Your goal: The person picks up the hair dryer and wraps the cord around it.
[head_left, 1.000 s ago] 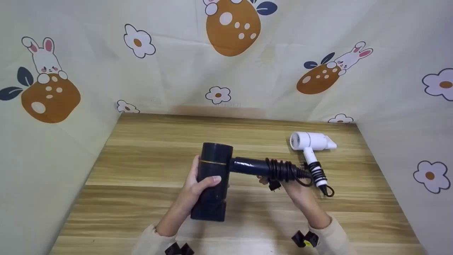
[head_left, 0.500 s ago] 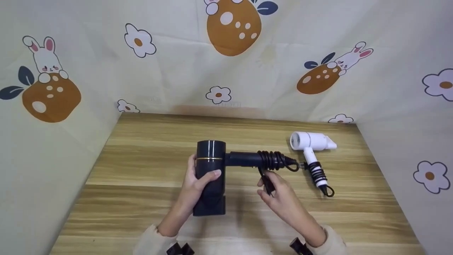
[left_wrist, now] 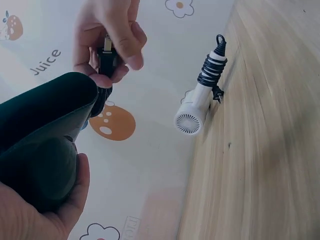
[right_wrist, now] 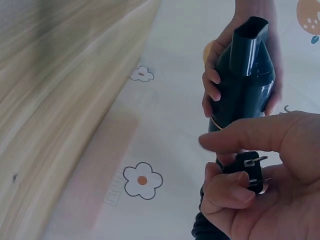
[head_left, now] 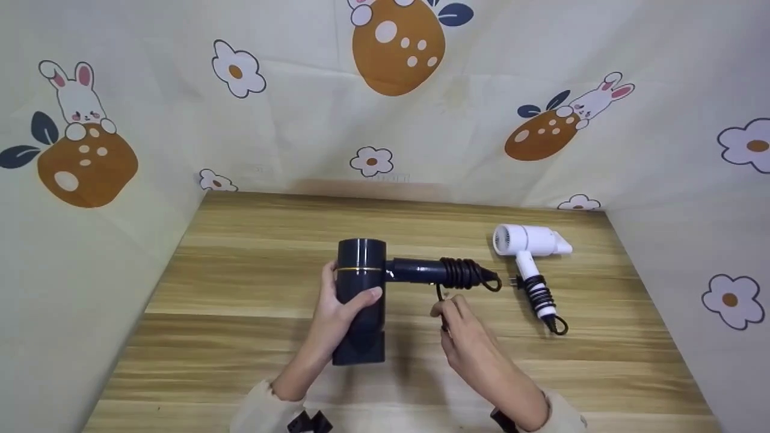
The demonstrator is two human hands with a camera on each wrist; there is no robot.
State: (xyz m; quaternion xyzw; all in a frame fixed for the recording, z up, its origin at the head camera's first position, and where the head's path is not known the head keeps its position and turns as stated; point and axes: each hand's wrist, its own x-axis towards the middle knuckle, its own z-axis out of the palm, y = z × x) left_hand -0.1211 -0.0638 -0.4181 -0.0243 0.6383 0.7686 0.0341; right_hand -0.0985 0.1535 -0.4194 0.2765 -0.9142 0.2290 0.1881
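Note:
My left hand (head_left: 338,319) grips a dark navy hair dryer (head_left: 363,287) round its barrel, with the thumb across the front. The dryer is held above the table, its handle pointing right and its nozzle toward me. A black cord (head_left: 460,273) is coiled round the handle's end. Below the handle, my right hand (head_left: 475,355) holds the cord's plug (right_wrist: 250,172) in curled fingers. The plug's two metal prongs show in the right wrist view. In the head view the plug is mostly hidden by the fingers.
A white hair dryer (head_left: 532,239) lies at the right rear of the wooden table (head_left: 258,240), its black cord wound round the handle. A patterned cloth (head_left: 301,108) rises behind the table and along both sides.
The dark hair dryer has shifted slightly up and levelled out. My right hand has come from behind the handle to below it and now holds the plug, turned palm inward.

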